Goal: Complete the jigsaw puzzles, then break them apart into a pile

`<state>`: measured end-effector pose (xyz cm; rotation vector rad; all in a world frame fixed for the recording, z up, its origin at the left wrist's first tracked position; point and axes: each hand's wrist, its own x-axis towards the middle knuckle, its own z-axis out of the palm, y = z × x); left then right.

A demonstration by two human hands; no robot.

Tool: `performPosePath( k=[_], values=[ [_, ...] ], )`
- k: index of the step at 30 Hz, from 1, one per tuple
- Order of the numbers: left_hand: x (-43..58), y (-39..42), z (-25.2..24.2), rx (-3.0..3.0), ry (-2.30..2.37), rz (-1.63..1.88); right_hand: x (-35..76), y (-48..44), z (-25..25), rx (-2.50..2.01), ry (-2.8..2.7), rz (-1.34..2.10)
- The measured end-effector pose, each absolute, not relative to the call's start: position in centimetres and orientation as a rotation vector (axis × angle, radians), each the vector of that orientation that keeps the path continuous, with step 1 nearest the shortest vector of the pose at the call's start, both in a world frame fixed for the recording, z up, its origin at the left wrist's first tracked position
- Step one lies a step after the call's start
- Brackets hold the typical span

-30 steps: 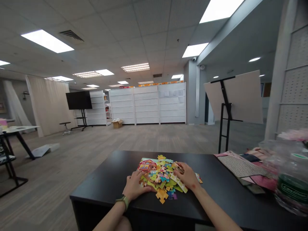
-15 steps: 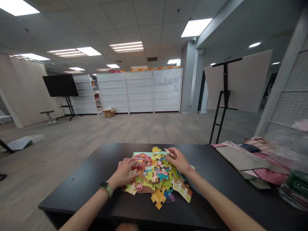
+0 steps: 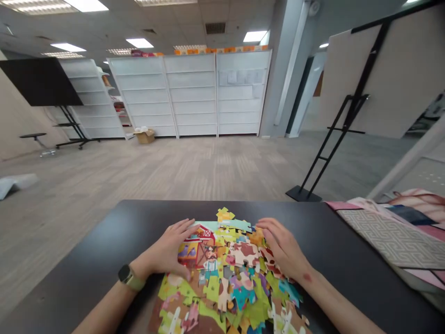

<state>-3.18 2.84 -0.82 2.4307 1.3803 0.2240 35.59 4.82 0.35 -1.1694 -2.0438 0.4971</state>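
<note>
A farm-themed jigsaw puzzle (image 3: pixel 200 278) lies on the dark table, its left part joined and showing a red barn and a figure in blue overalls. My left hand (image 3: pixel 170 250) rests along its upper left edge, thumb and fingers spread. Loose puzzle pieces (image 3: pixel 257 301) lie heaped over the right part. At the heap's upper right side is my right hand (image 3: pixel 283 248), fingers extended over an orange piece (image 3: pixel 256 237), with no piece visibly gripped. A brown-and-white cow-patterned piece (image 3: pixel 243 253) lies flat near the middle. Some pieces under the right hand are hidden.
The black table (image 3: pixel 100 250) extends to both sides. Folded patterned cloth (image 3: pixel 385 236) lies at its right edge. Beyond stand a black easel (image 3: pixel 342 125) with a large board, white shelves (image 3: pixel 191 95), a cardboard box (image 3: pixel 144 135) and a screen on a stand (image 3: pixel 40 81).
The view has tipped down and come closer to the table. The piece my right hand held up is out of its fingers, and that hand is lower, at the heap's right side.
</note>
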Motion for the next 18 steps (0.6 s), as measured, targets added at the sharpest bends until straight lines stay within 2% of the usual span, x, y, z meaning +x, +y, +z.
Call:
performPosePath(
  k=[5, 10, 18],
  values=[
    [-2.6, 2.9, -0.8, 2.36, 1.546, 0.179, 35.4, 4.9, 0.1, -1.167, -2.022, 0.438],
    [-2.7, 2.8, -0.7, 2.366, 1.574, 0.321, 35.8, 4.4, -0.1, -1.228, -1.923, 0.351],
    [-1.9, 1.9, 0.2, 2.208, 1.288, 0.834, 36.9, 4.1, -1.0, -1.333, -1.85, 0.279]
  ],
)
